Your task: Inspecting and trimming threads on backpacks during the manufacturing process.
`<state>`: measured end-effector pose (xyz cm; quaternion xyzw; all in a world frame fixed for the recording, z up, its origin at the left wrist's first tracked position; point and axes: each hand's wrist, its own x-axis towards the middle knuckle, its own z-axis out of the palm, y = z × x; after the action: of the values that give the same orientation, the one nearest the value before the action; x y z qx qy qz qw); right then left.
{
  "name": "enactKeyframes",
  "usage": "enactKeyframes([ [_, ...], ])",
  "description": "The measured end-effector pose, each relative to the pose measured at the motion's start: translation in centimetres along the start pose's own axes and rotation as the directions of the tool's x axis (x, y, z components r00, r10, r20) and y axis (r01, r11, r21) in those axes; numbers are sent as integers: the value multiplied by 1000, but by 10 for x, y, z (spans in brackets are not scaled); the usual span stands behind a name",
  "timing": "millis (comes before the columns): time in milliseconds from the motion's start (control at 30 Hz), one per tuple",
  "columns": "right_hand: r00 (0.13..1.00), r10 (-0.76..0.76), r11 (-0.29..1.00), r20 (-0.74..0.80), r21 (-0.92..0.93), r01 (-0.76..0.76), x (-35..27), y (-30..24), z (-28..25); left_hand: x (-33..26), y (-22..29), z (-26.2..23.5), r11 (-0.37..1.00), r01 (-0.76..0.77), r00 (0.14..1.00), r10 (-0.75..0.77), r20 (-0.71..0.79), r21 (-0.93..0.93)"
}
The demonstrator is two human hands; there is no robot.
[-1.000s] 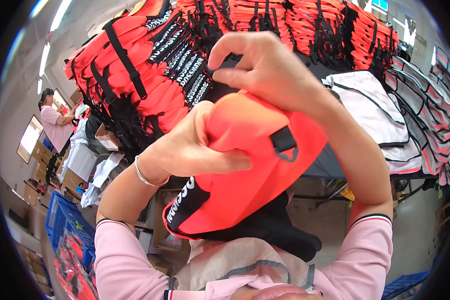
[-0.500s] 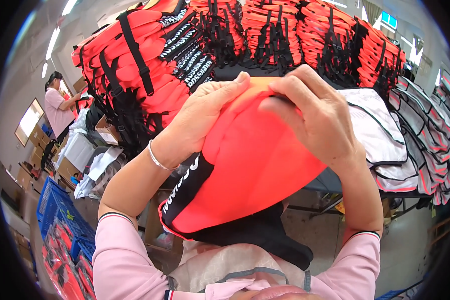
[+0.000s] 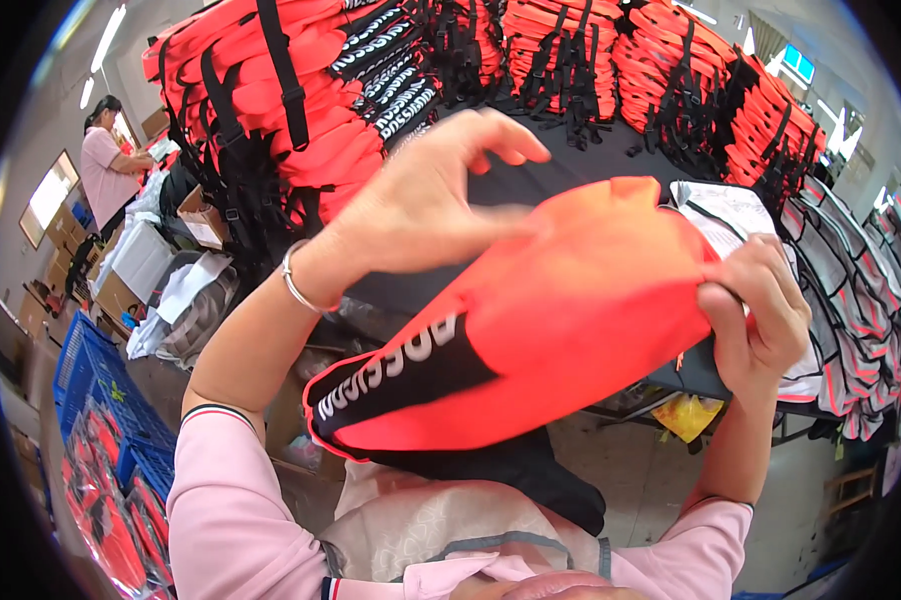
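Orange-red fabric piece (image 3: 581, 320) lay mid-frame | right hand (image 3: 759, 318): fingers clamped on its right end | left hand (image 3: 423, 205): fingers apart, near its upper-left edge | seemed light, soft, floppy; edges likely gripped best

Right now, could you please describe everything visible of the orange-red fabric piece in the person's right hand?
The orange-red fabric piece looks soft, lighter orange toward its top edge. A white-lettered black panel crosses its lower-left end. It is held in the air, slanting from lower left to upper right. The right hand pinches its right end; the left hand is open by its upper edge, contact unclear. Black material shows beneath, attachment unclear.
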<state>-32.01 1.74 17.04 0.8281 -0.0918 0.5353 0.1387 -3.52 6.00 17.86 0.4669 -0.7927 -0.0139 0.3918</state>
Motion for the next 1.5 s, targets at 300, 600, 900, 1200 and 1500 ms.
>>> enactKeyframes([
  [300, 984, 103, 986, 144, 117, -120, -9, -1, -25, -14, 14, 42, 822, -123, 885, 345, 313, -556],
  [600, 987, 137, 985, 89, 91, -145, 17, -2, 3, 3, -4, -23, 982, 105, 983, -79, 168, -156],
  [900, 920, -48, 928, 388, 358, -103, 141, 20, 83, -25, -44, -61, 806, 260, 958, -285, 37, -532],
  [1200, 451, -169, 687, 876, 433, -584, 158, 14, 154, -42, -41, -68, 609, 430, 894, -388, 223, -666],
  [1500, 620, -3, 791, 785, 382, -479, 151, 7, 167, -20, -62, -85, 982, 60, 994, -42, -98, 180],
])
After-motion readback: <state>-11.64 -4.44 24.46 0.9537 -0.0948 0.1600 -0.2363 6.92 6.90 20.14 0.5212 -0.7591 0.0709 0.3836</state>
